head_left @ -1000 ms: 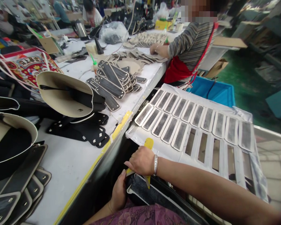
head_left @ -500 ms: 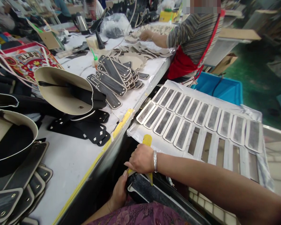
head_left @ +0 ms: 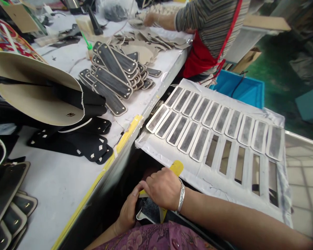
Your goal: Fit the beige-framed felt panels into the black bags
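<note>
My right hand, wearing a silver bracelet, is closed around a yellow flat piece with a rounded upper end. Its lower part reaches down across a dark grey panel with pale edging at my lap. My left hand is closed at that panel's near left end, its thumb meeting my right fingertips. A bit of yellow also shows between the two hands. My fingers hide exactly how the yellow piece meets the panel.
To the right, a white-covered board carries rows of pale-edged grey panels and several rectangular slots. On the table at left are a pile of riveted straps and an open bag body. Beyond, a co-worker's striped sleeve and blue bin.
My view has tilted down and shifted, so the table things sit further left and up. The yellow piece now leans more to the right, my right hand still around it.
</note>
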